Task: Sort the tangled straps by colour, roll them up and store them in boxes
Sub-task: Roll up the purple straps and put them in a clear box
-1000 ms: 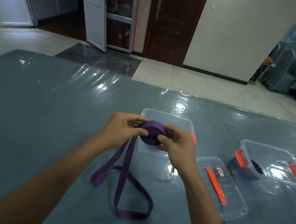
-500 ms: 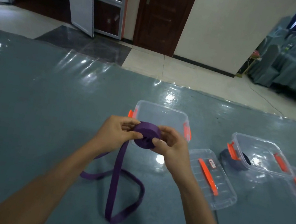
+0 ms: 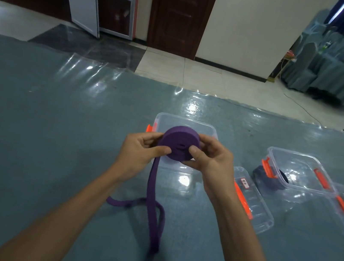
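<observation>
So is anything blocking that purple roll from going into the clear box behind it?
Nothing visible. The box sits open just beyond the purple roll, a lid lying to its right. The loose tail hangs unrolled onto the table.

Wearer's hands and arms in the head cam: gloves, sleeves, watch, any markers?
Nothing worn that shows. The left hand and right hand have no gloves, rings or tape. The left forearm and right forearm are uncovered down to the frame edge: no sleeve, watch, band, cable or tracking marker in view.
</observation>
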Tool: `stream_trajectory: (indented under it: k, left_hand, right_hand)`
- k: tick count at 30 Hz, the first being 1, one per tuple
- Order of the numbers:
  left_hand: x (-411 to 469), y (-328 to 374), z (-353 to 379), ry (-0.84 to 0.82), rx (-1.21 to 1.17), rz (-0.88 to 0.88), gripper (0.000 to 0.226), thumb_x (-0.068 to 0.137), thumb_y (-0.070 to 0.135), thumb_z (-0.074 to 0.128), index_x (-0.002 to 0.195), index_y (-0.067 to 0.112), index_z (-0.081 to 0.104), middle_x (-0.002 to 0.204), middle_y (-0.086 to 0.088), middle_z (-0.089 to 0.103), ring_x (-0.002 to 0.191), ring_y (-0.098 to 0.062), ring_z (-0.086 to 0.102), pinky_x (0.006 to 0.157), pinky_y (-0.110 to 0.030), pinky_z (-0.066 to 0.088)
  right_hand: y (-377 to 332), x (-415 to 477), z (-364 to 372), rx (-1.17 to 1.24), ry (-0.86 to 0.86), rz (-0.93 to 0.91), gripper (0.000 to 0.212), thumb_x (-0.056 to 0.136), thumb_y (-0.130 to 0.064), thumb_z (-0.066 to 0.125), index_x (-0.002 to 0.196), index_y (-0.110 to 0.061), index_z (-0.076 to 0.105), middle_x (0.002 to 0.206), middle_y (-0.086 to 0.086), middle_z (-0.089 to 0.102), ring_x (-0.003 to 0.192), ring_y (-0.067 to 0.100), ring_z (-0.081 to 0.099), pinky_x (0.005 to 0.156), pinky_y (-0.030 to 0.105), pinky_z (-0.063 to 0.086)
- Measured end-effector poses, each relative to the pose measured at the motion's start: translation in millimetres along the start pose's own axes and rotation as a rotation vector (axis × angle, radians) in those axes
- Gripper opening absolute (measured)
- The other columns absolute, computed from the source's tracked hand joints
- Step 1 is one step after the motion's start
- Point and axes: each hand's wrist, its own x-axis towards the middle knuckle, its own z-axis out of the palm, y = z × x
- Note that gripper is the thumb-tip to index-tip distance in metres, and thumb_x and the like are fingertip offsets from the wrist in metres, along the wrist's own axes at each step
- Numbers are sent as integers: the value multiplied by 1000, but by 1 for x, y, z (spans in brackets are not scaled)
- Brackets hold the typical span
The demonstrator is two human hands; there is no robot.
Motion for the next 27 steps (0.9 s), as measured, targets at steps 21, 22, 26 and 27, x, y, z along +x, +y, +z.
stream_trajectory:
  k: [21,22,26,27]
  left_hand:
    - [-4,20,-10,-184,412,21,36,73,4,87,100,27,78,92,7,79,89,-12,76,85,-23,58]
    - [-4,21,-8,-164,375,22,35,73,6,87,99,27,78,93,6,79,89,-13,76,83,-23,58]
    - [-7,18,0,-69,210,19,32,69,14,89,94,30,79,94,2,80,90,-13,76,80,-18,56]
    - [-8,15,1,-54,169,5,31,67,18,89,94,29,79,95,1,80,91,-14,76,81,-19,57]
  right_hand:
    - [0,-7,-1,-804,-196,-306,38,84,-4,74,118,-21,72,96,-35,65,94,-15,60,85,1,40]
    - [-1,-7,-2,-760,-166,-288,38,84,-4,74,116,-24,73,94,-37,66,96,-12,62,85,3,42]
    - [0,-9,-9,-415,-69,-140,42,85,5,71,107,-31,70,101,-11,76,99,14,71,84,32,59]
    - [1,-10,-10,-321,-54,-104,41,85,7,70,107,-28,71,101,-3,77,98,20,72,79,36,61]
